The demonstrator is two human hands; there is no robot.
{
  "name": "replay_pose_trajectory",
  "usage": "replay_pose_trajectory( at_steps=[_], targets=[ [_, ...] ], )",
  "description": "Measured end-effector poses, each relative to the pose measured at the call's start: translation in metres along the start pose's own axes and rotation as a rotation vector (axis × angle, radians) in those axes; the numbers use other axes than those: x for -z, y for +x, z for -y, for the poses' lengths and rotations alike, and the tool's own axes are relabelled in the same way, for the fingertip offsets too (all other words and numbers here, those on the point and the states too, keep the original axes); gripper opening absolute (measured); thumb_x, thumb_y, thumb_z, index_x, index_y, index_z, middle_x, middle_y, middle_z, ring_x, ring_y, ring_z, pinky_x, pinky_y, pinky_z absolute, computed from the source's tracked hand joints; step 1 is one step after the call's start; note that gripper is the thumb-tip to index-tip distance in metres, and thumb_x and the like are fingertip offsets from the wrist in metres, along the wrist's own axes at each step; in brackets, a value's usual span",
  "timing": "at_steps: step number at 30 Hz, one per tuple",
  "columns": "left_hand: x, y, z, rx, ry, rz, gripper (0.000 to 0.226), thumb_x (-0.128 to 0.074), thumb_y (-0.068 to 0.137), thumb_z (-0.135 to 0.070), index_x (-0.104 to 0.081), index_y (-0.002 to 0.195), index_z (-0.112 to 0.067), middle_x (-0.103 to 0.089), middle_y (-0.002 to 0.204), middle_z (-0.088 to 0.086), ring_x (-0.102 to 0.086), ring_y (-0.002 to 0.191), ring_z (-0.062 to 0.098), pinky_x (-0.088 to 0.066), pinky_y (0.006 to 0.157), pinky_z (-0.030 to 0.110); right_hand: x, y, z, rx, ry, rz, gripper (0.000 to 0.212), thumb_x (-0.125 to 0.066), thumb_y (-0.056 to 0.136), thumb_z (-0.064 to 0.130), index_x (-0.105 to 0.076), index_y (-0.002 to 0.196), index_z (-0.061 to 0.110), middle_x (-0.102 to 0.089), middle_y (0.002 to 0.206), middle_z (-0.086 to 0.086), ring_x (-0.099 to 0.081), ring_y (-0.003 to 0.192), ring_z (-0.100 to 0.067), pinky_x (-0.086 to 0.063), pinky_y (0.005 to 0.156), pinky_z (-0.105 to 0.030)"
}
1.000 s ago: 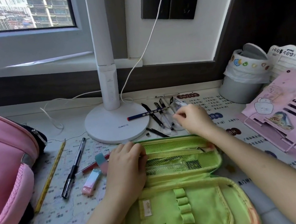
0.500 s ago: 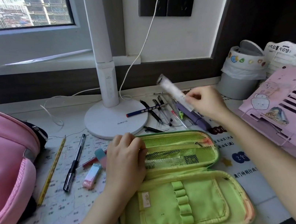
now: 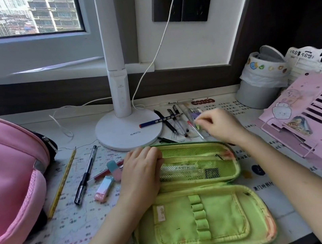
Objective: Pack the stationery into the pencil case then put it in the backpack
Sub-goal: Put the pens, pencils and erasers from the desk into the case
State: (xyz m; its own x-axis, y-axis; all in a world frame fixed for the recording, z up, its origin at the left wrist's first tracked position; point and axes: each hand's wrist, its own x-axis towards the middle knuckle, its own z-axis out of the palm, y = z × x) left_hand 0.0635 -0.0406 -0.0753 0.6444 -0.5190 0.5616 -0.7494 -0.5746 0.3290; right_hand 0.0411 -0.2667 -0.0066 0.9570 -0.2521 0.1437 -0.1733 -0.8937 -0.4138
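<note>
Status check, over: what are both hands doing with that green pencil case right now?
Left hand flat on open pencil case, steadying. Right hand at pen cluster behind case; grip unclear. Pencil, pen, erasers unpacked at left. Nothing blocking.

Daylit window (image 3: 15,18), white wall (image 3: 225,28) w/ dark outlet (image 3: 182,3).

Light: bright daylight from window (image 3: 15,17) | shadows: soft | blur: right hand (image 3: 217,126) smeared | edges: wide-angle bowing
</note>
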Motion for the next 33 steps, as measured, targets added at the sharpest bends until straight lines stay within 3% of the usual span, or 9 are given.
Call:
replay_pose_trajectory(
  at_steps=[2,4,8,13,16,19,25,28,33],
  targets=[
    [-0.001,0.000,-0.001,0.000,-0.014,0.024,0.022,-0.035,0.086,-0.024,-0.053,0.077,-0.015,-0.062,0.071,-0.002,-0.057,0.068,0.022,-0.038,0.065,0.030,0.000,0.012,-0.025,-0.174,-0.366,-0.111,0.027,-0.060,0.087,0.038,-0.066,0.104,0.018,-0.070,0.096,-0.003,-0.063,0.081,-0.023,-0.041,0.059,-0.024],
    [-0.001,0.000,-0.001,0.015,-0.018,0.045,0.019,-0.036,0.086,-0.021,-0.052,0.077,-0.015,-0.062,0.068,-0.003,-0.057,0.065,0.022,-0.039,0.062,0.030,-0.007,0.017,-0.044,-0.228,-0.475,0.001,0.030,-0.065,0.082,0.042,-0.063,0.100,0.018,-0.067,0.091,-0.004,-0.059,0.077,-0.024,-0.040,0.058,-0.025],
    [-0.001,-0.001,-0.003,0.045,-0.001,0.051,0.008,-0.050,0.080,-0.006,-0.052,0.079,-0.013,-0.061,0.063,-0.001,-0.055,0.061,0.022,-0.035,0.064,0.028,-0.020,0.015,-0.061,-0.167,-0.406,-0.032,0.017,-0.060,0.084,0.023,-0.065,0.091,0.008,-0.061,0.072,-0.006,-0.054,0.060,-0.022,-0.029,0.042,-0.023],
    [0.000,0.000,-0.003,0.053,0.024,0.067,0.023,-0.060,0.071,0.006,-0.050,0.078,-0.013,-0.058,0.061,-0.001,-0.054,0.060,0.022,-0.033,0.064,0.028,-0.001,-0.003,-0.045,-0.078,-0.192,-0.280,0.023,-0.047,0.093,0.016,-0.066,0.101,0.005,-0.061,0.068,-0.006,-0.050,0.051,-0.018,-0.033,0.041,-0.022],
    [0.002,0.000,-0.004,-0.001,0.020,0.020,0.023,-0.059,0.067,0.005,-0.048,0.076,-0.014,-0.056,0.061,-0.001,-0.052,0.061,0.023,-0.030,0.064,0.028,0.016,-0.024,-0.012,0.095,0.140,-0.019,0.029,-0.050,0.094,0.017,-0.062,0.120,0.015,-0.069,0.093,-0.002,-0.063,0.076,-0.018,-0.053,0.066,-0.033],
    [0.008,-0.001,-0.006,-0.095,0.010,-0.052,0.014,-0.050,0.071,-0.002,-0.047,0.074,-0.016,-0.056,0.064,-0.002,-0.049,0.065,0.023,-0.031,0.066,0.031,0.017,-0.031,0.005,0.257,-0.017,0.227,0.027,-0.055,0.091,0.021,-0.064,0.117,0.022,-0.061,0.104,0.009,-0.056,0.098,-0.011,-0.047,0.089,-0.035],
    [0.010,-0.002,-0.008,-0.152,0.019,-0.131,0.006,-0.046,0.077,-0.009,-0.050,0.076,-0.014,-0.057,0.075,0.002,-0.047,0.074,0.025,-0.032,0.072,0.034,0.022,-0.031,0.014,0.348,-0.222,0.322,0.025,-0.058,0.090,0.026,-0.066,0.113,0.025,-0.056,0.096,0.016,-0.049,0.097,-0.008,-0.043,0.090,-0.033],
    [0.010,-0.001,-0.009,-0.165,0.018,-0.128,0.006,-0.047,0.077,-0.009,-0.049,0.078,-0.014,-0.057,0.078,0.003,-0.049,0.075,0.026,-0.034,0.073,0.035,0.017,-0.034,0.023,0.288,-0.116,0.379,0.029,-0.060,0.089,0.020,-0.063,0.117,0.027,-0.057,0.096,0.018,-0.055,0.093,-0.002,-0.043,0.083,-0.020],
    [0.008,-0.002,-0.006,-0.135,-0.011,-0.049,0.008,-0.048,0.077,-0.008,-0.050,0.082,-0.013,-0.061,0.087,0.005,-0.052,0.077,0.026,-0.041,0.070,0.037,0.005,-0.036,0.026,0.190,0.108,0.487,0.023,-0.062,0.087,0.010,-0.062,0.106,0.023,-0.061,0.093,0.018,-0.060,0.092,0.004,-0.049,0.081,-0.015]
  ],
)
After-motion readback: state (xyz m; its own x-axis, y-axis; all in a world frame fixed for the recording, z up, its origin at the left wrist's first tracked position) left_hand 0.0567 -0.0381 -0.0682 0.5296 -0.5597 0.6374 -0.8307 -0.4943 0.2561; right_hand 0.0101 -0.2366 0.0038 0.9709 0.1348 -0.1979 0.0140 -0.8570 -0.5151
